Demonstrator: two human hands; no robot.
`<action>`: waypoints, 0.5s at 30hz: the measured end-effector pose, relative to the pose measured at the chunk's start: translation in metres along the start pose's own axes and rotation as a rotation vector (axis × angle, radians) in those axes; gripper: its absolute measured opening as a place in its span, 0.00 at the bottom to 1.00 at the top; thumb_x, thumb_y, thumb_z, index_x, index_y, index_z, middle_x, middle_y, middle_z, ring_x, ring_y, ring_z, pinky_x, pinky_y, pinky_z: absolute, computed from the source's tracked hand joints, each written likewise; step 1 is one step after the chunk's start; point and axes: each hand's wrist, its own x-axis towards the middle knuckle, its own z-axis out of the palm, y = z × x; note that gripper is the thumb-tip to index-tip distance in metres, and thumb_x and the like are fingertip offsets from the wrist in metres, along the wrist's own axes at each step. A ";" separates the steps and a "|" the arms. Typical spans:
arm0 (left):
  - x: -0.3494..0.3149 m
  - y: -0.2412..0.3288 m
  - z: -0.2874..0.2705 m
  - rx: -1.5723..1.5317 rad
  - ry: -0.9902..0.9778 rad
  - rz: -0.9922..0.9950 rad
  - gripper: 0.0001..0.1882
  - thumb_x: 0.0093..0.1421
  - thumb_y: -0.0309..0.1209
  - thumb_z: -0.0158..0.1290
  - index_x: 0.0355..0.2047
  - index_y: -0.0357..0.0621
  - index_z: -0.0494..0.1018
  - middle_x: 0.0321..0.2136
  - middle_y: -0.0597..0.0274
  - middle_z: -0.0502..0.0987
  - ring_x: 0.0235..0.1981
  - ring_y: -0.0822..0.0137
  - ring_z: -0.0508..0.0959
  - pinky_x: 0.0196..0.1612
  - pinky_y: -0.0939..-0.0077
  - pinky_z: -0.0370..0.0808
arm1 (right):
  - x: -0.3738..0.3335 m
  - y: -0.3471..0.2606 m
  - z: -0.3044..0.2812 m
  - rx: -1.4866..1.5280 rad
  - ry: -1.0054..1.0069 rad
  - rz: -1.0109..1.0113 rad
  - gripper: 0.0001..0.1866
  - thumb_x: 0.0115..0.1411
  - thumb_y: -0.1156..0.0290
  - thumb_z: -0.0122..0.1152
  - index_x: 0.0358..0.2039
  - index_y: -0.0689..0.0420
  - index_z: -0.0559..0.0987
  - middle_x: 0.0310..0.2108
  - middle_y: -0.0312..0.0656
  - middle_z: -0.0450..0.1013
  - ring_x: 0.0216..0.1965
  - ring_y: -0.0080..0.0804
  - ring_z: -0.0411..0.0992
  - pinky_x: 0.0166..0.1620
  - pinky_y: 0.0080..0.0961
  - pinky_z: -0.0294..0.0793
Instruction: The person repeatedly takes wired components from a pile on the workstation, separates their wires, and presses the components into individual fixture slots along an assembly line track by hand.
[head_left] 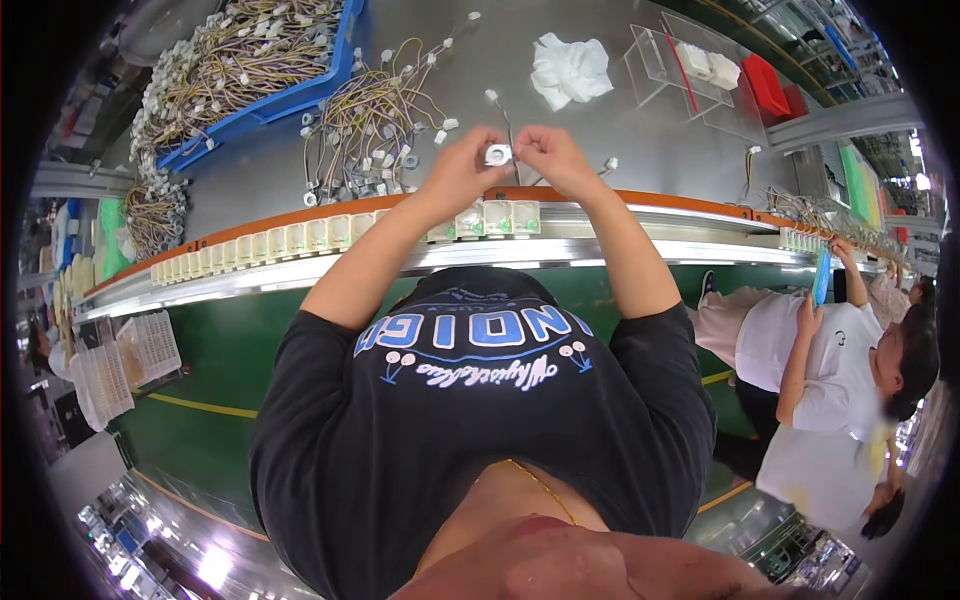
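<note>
Between the thumb and fingers of my left hand (462,168) is a small white ring-shaped part (497,155) with a round hole. A thin wire lead (509,122) runs past its right side, up to a small white connector (491,95). My right hand (558,160) is closed in a pinch against that wire, right beside the ring-shaped part; its fingertips partly hide what they grip. Both hands are above the metal worktable (480,50), close to its front edge. Left of them lies a loose heap of wire leads (375,120) with white connectors and grey round ends.
A blue bin (262,112) of similar wire leads stands at the far left. Square pale-green-and-white housings (285,240) line the front rail. Farther back are a crumpled white cloth (570,70), a clear acrylic stand (675,75) and a red bin (765,85). A co-worker (800,345) is at the right.
</note>
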 end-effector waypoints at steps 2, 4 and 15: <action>-0.002 0.000 0.003 0.111 0.076 0.064 0.15 0.48 0.27 0.56 0.34 0.38 0.65 0.20 0.68 0.66 0.19 0.79 0.63 0.22 0.85 0.62 | -0.004 -0.001 0.004 -0.040 0.040 -0.094 0.05 0.53 0.72 0.51 0.24 0.59 0.69 0.15 0.28 0.62 0.19 0.14 0.58 0.23 0.16 0.57; -0.003 0.000 0.006 0.165 0.090 0.092 0.15 0.47 0.26 0.56 0.34 0.38 0.65 0.19 0.69 0.66 0.18 0.79 0.62 0.22 0.85 0.62 | -0.010 -0.004 0.007 -0.112 0.093 -0.117 0.04 0.52 0.73 0.51 0.25 0.59 0.69 0.15 0.29 0.62 0.18 0.15 0.57 0.22 0.16 0.57; 0.004 0.010 0.003 0.342 -0.140 0.092 0.14 0.45 0.25 0.56 0.33 0.38 0.66 0.17 0.64 0.66 0.17 0.73 0.64 0.21 0.80 0.63 | -0.032 -0.006 0.003 -0.630 0.044 -0.476 0.05 0.51 0.71 0.50 0.30 0.54 0.67 0.22 0.46 0.70 0.25 0.47 0.69 0.26 0.39 0.66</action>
